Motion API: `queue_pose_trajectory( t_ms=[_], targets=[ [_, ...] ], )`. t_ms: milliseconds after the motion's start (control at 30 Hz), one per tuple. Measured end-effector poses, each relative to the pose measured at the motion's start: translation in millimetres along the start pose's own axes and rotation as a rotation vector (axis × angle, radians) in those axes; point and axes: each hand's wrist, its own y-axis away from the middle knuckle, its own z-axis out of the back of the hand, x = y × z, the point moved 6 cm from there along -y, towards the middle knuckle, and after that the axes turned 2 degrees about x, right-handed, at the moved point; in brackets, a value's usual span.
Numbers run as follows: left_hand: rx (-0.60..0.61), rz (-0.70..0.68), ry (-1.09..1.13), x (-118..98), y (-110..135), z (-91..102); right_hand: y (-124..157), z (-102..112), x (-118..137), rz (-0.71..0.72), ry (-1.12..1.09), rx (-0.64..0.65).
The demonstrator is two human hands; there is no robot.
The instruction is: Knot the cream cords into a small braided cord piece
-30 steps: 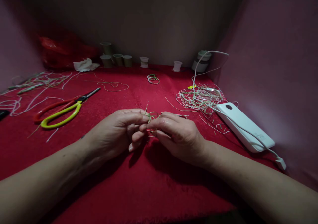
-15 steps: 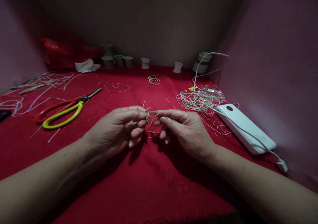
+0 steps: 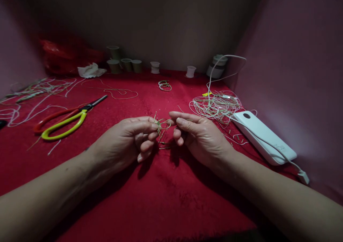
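Between thumb and forefinger, my left hand [image 3: 134, 133] pinches a small knotted bunch of green cord [image 3: 159, 124] with loose ends sticking out. A thin strand runs from the knot to my right hand [image 3: 199, 129], whose thumb and finger are closed on it. A curved loop of the cord shows in the gap between the hands. Below the knot, a thin green cord piece [image 3: 164, 145] is seen over the red cloth [image 3: 160, 199]; whether it joins the knot I cannot tell.
Yellow-and-red-handled scissors [image 3: 65, 124] lie left, near tangled pale cords [image 3: 43, 90]. A cord heap [image 3: 214, 106] and a white power bank with cable [image 3: 264, 138] lie right. Farther back are a cord ring [image 3: 164, 85], spools [image 3: 154, 67], a jar [image 3: 215, 67] and a red plastic bag [image 3: 61, 56].
My right hand has drawn slightly away from the knot, its thumb and finger now closed on a strand. My left hand keeps its pinch. The whole view has shifted a little.
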Motion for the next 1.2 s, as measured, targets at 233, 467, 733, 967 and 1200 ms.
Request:
queue_pose_trajectory(
  t_ms=[233,467,733,967,1200],
  targets=[
    [0.017,0.024,-0.031,4,1,-0.4,-2,-1,3,0.027,0.024,0.034],
    [0.024,0.031,-0.011,5,1,-3.9,-1,1,5,0.056,0.116,0.003],
    [0.033,0.022,-0.003,6,1,-8.5,7,-1,5,0.026,0.333,-0.072],
    [0.018,-0.054,0.057,1,3,-9.6,8,-3,1,-0.027,0.444,-0.082],
    [-0.015,-0.087,-0.067,3,2,-3.3,8,-9,1,-0.026,0.576,-0.049]
  ],
)
